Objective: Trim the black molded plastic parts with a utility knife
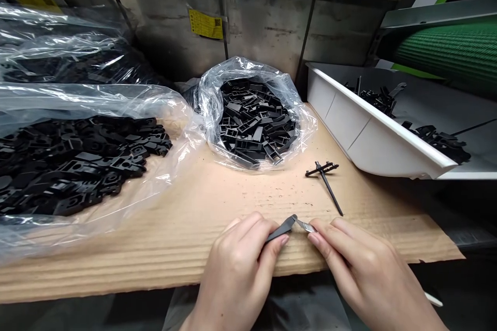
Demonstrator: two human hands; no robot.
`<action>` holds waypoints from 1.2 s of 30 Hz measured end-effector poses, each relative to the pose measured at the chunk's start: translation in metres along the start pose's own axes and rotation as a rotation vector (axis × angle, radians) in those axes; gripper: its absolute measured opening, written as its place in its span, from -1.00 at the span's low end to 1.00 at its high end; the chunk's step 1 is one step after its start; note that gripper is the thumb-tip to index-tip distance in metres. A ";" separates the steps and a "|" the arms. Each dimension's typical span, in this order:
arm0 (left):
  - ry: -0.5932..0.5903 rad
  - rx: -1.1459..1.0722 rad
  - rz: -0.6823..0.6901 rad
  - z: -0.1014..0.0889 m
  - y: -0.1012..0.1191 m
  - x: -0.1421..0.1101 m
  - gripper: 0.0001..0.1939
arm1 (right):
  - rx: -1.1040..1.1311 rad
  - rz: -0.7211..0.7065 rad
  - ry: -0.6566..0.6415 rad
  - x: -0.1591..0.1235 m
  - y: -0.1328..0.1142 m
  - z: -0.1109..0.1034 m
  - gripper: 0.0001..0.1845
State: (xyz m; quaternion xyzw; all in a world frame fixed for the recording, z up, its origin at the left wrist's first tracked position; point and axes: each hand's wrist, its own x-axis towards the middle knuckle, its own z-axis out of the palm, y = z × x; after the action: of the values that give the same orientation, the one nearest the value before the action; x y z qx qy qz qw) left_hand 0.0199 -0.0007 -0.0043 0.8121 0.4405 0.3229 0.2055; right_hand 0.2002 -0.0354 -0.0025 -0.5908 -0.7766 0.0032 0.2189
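My left hand [240, 264] is closed around a small black plastic part [282, 228], pinched between thumb and fingers with its end sticking out to the right. In my right hand [361, 264] is a knife, its short metal blade [305, 225] touching the tip of that part. The knife's handle is mostly hidden by my fingers. A pale tip [434, 299] shows past my right wrist, perhaps the handle's end. Just beyond my hands, a black plastic sprue [329, 192] with a crosspiece and long stem lies on the cardboard [217, 207].
An open clear bag [306, 119] of black plastic parts [252, 124] stands at the back. Another clear bag [182, 139] with a heap of black parts [77, 165] spreads over the left. At right sits a white bin [373, 134] with black scraps [438, 142], beside a green roller [450, 51].
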 end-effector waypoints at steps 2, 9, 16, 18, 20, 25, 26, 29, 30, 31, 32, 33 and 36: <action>-0.011 -0.010 0.000 0.000 -0.001 0.000 -0.86 | 0.022 -0.010 -0.022 0.000 0.001 0.000 -0.75; 0.006 -0.046 0.078 0.000 -0.004 0.000 -0.89 | 0.046 0.002 -0.079 -0.001 0.005 -0.001 -0.78; 0.037 -0.050 0.169 -0.002 -0.003 -0.002 -0.84 | -0.079 0.086 -0.007 0.010 -0.002 0.000 -0.73; 0.033 -0.060 0.165 -0.002 -0.003 -0.003 -0.85 | -0.107 0.148 0.026 0.012 -0.001 0.000 -0.73; 0.031 -0.068 0.154 -0.001 -0.003 -0.003 -0.86 | -0.019 0.177 0.039 0.012 0.001 -0.001 -0.75; -0.008 -0.100 0.125 -0.002 -0.004 -0.002 -0.87 | 0.129 0.138 0.123 0.006 0.001 -0.013 -0.78; -0.007 -0.107 0.122 -0.002 -0.004 -0.002 -0.87 | 0.155 0.113 0.146 0.005 -0.001 -0.015 -0.77; -0.021 -0.122 0.094 -0.002 -0.003 -0.002 -0.87 | 0.255 0.013 0.163 0.001 -0.011 -0.019 -0.73; -0.030 -0.126 0.073 -0.002 -0.003 -0.002 -0.87 | 0.286 -0.018 0.137 0.001 -0.014 -0.018 -0.71; -0.041 -0.132 0.047 -0.002 -0.002 -0.001 -0.87 | 0.311 -0.033 0.106 0.000 -0.016 -0.016 -0.70; -0.047 -0.147 0.018 -0.003 -0.001 -0.001 -0.87 | 0.327 -0.029 0.078 0.000 -0.017 -0.013 -0.69; -0.048 -0.178 -0.016 -0.004 0.000 0.000 -0.87 | 0.327 -0.009 0.072 -0.001 -0.017 -0.011 -0.68; -0.047 -0.407 -0.182 -0.010 0.000 0.004 -0.86 | 0.272 0.086 0.125 -0.002 -0.012 -0.007 -0.70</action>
State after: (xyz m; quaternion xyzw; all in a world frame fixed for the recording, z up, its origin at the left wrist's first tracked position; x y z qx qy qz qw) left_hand 0.0140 0.0028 0.0043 0.7181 0.4329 0.3662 0.4035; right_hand 0.1917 -0.0424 0.0069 -0.5875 -0.7279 0.0808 0.3443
